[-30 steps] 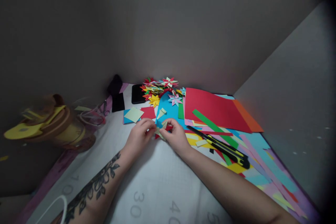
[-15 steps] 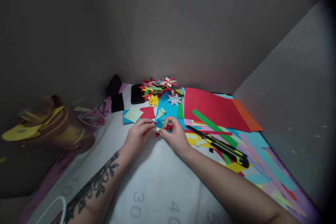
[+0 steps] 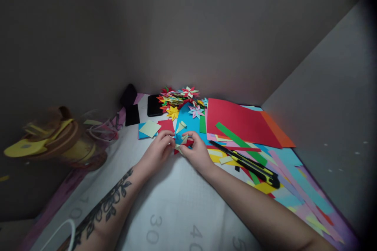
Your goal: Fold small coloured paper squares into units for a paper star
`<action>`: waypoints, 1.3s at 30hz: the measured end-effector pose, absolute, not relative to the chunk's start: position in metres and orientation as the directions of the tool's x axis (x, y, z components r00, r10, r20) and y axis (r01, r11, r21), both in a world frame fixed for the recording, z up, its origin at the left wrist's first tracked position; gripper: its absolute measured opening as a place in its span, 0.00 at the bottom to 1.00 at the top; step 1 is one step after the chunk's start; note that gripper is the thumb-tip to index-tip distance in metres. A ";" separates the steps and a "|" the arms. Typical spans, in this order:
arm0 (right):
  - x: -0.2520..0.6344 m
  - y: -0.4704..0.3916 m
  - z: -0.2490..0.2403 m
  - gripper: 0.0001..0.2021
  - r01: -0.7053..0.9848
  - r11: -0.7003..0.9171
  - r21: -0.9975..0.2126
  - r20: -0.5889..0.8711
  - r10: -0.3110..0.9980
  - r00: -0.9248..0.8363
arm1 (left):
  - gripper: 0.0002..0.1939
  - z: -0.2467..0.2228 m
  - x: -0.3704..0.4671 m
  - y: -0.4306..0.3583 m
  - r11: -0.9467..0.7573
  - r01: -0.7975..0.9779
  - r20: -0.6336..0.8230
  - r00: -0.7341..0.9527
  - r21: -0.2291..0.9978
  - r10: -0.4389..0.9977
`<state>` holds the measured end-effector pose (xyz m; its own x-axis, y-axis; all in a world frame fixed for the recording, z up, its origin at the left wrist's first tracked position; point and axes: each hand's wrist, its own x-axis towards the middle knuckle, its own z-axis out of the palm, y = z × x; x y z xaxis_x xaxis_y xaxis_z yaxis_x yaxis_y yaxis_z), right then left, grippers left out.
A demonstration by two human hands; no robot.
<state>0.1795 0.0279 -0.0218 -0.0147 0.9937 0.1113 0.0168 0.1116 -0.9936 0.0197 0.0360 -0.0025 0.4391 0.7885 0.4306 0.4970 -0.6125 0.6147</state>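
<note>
Between my two hands is a small folded paper piece (image 3: 184, 139) in pale yellow-green, with blue and red parts around it. My left hand (image 3: 161, 146) pinches its left side, fingertips closed on it. From the other side my right hand (image 3: 196, 150) grips it between thumb and fingers. Just beyond lies a loose folded pale-yellow paper piece (image 3: 181, 126) on a blue sheet (image 3: 188, 117). To the left are a pale-green paper square (image 3: 149, 128) and a red paper square (image 3: 165, 126). My fingers hide part of the held piece.
Folded paper stars (image 3: 179, 98) are heaped at the back beside a black phone (image 3: 155, 106). A red sheet (image 3: 238, 122), paper strips (image 3: 306, 188) and a black-and-yellow utility knife (image 3: 253, 168) lie right. At the left stands a clear container (image 3: 88, 153) with a yellow-and-brown object on top.
The fingers of my left hand have shifted slightly on the folded paper piece. My right hand keeps nearly the same hold, and the things on the table stay put.
</note>
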 end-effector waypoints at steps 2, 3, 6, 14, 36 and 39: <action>0.179 0.028 -0.022 0.13 0.026 0.112 -0.993 0.111 0.994 -0.018 | 0.06 -0.002 0.021 0.037 -0.585 0.481 0.437 0.392 0.653 0.810; 0.179 0.028 -0.023 0.13 0.036 0.114 -0.993 0.113 0.993 -0.018 | 0.05 -0.002 0.022 0.037 -0.564 0.487 0.430 0.367 0.667 0.825; 0.180 0.027 -0.023 0.13 0.063 0.116 -0.991 0.116 0.993 -0.006 | 0.03 -0.005 0.022 0.038 -0.494 0.525 0.412 0.274 0.694 0.869; 0.180 0.028 -0.024 0.13 0.049 0.113 -0.992 0.113 0.994 -0.001 | 0.07 -0.006 0.022 0.036 -0.542 0.463 0.455 0.295 0.701 0.840; 0.177 0.024 -0.029 0.12 0.130 0.188 -0.974 0.192 0.981 0.021 | 0.07 -0.007 0.026 0.033 -0.500 0.661 0.408 0.305 0.560 0.861; 0.175 0.023 -0.029 0.11 0.134 0.198 -0.971 0.200 0.980 0.004 | 0.09 -0.007 0.030 0.032 -0.485 0.763 0.408 0.316 0.427 0.857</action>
